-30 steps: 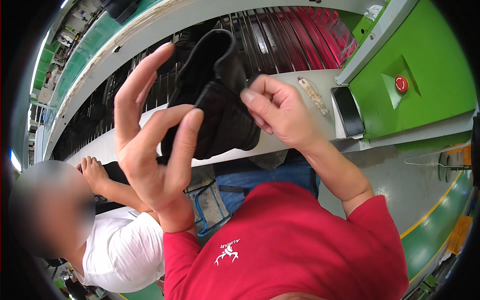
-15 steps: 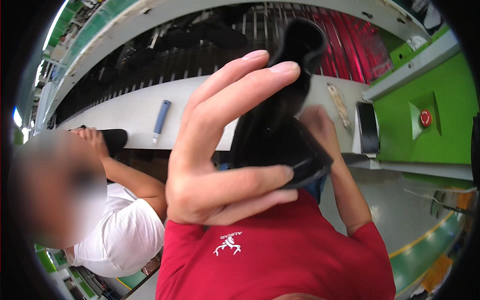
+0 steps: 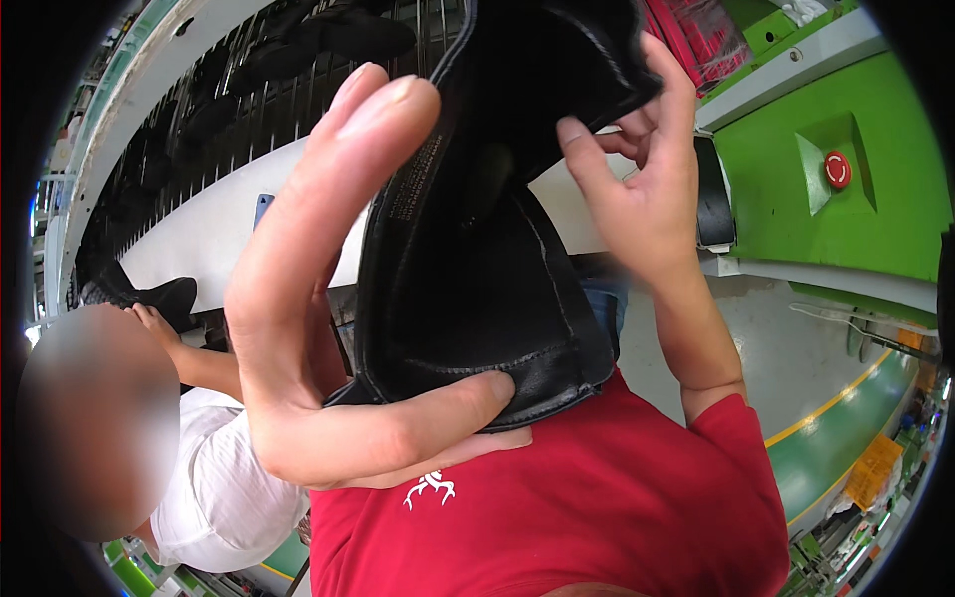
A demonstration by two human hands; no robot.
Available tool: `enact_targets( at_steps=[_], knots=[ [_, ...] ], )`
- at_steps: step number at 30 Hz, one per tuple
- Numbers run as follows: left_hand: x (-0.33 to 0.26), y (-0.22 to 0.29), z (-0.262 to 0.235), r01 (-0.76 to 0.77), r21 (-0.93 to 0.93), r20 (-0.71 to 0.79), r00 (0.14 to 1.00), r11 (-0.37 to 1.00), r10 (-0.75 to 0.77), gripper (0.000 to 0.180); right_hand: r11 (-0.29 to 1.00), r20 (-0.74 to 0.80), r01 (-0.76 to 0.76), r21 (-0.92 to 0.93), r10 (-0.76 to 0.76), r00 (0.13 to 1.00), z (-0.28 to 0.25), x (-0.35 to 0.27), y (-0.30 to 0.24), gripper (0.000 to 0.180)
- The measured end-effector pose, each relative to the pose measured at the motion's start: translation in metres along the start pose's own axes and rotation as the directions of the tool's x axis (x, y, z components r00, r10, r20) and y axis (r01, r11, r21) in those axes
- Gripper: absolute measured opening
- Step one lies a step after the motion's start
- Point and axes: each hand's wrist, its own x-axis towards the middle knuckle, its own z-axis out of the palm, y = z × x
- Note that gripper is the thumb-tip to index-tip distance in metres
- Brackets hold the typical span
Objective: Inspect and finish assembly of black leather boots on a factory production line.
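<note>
A black leather shoe upper [image 3: 468, 289] fills the middle of the head view, held up close with its stitched inside facing me. Along its left and lower side, my left hand [image 3: 288, 358] grips it, the thumb pressed on the lower edge and two fingers reaching up past its left side. At the upper right, my right hand [image 3: 647, 189] pinches the upper's other end between thumb and fingers. Lines of small print run along the inner left side of the upper.
A white worktop [image 3: 229, 244] with a blue-handled tool [image 3: 263, 209] lies behind. Beyond it are metal rollers carrying dark shoe parts. To the right stands a green machine [image 3: 766, 199] with a red stop button [image 3: 838, 170]. A co-worker in a white shirt [image 3: 229, 488] sits at left, holding a dark shoe piece.
The shoe upper has come closer and opened out toward me. My right hand has risen from behind it to grip its upper right edge. My left hand shifted left.
</note>
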Motion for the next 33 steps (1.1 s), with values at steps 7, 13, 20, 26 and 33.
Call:
enact_targets(
  at_steps=[7, 13, 20, 26, 33],
  knots=[
    [0.001, -0.017, 0.017, -0.113, 0.06, -0.21, 0.97, 0.992, 0.123, 0.109, 0.984, 0.161, 0.139, 0.112, -0.157, 0.974, 0.004, -0.002, 0.011, 0.047],
    [-0.041, -0.078, 0.058, 0.104, -0.127, -0.566, 0.809, 0.986, -0.159, 0.126, 0.934, 0.294, -0.098, 0.344, -0.008, 0.956, 0.012, 0.002, 0.028, 0.037],
    [-0.063, -0.116, 0.099, 0.292, -0.417, -0.691, 0.514, 0.861, -0.509, 0.037, 0.822, 0.421, -0.513, 0.246, 0.386, 0.821, 0.017, -0.016, 0.086, 0.029],
    [-0.065, -0.114, 0.112, 0.328, -0.404, -0.574, 0.636, 0.854, -0.515, 0.029, 0.904, 0.397, -0.395, 0.162, 0.307, 0.865, 0.034, -0.049, 0.068, 0.027],
    [-0.067, -0.121, 0.132, 0.287, -0.161, -0.398, 0.857, 0.944, -0.328, 0.029, 0.953, 0.499, -0.3, 0.05, 0.236, 0.834, 0.007, -0.035, 0.071, 0.022]
  ],
)
